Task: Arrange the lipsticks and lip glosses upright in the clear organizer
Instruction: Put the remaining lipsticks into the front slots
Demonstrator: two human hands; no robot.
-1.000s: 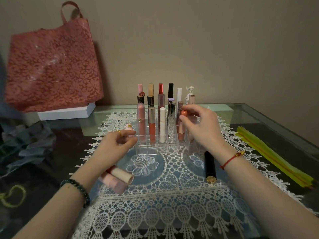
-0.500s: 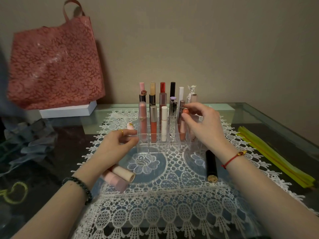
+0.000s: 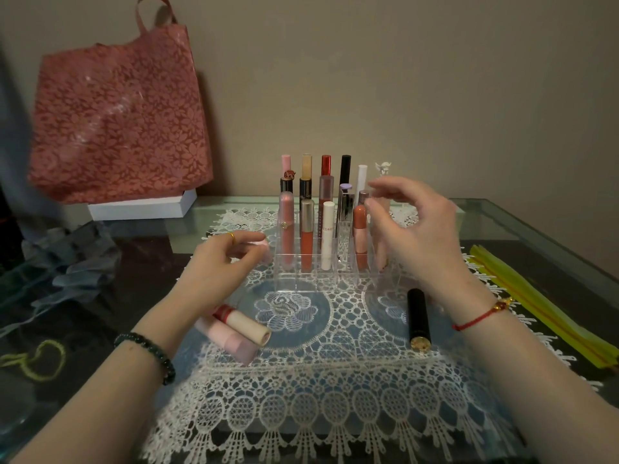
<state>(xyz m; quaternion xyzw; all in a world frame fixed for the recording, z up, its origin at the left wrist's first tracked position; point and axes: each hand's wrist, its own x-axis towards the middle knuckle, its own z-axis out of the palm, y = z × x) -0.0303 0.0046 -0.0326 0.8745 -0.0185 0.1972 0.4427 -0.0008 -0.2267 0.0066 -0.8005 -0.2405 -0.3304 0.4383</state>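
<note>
Right hand (image 3: 418, 236) fingertips motion-blurred. It blocks the rightmost tubes in the organizer (image 3: 301, 283) (one pale tube (image 3: 379, 252) shows beside the palm). Left hand (image 3: 217, 262) hides most of a small pink item (image 3: 266, 251) at its fingertips; held or just lying there, can't tell. White tube (image 3: 327, 242) print too small to read.

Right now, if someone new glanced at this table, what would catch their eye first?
The clear organizer at the middle of the lace mat, packed with rows of upright lip tubes, draws the eye first, the right hand hovering open at its right end. Next comes the big red floral bag against the wall at back left, then the black tube lying loose on the lace in front.
</note>
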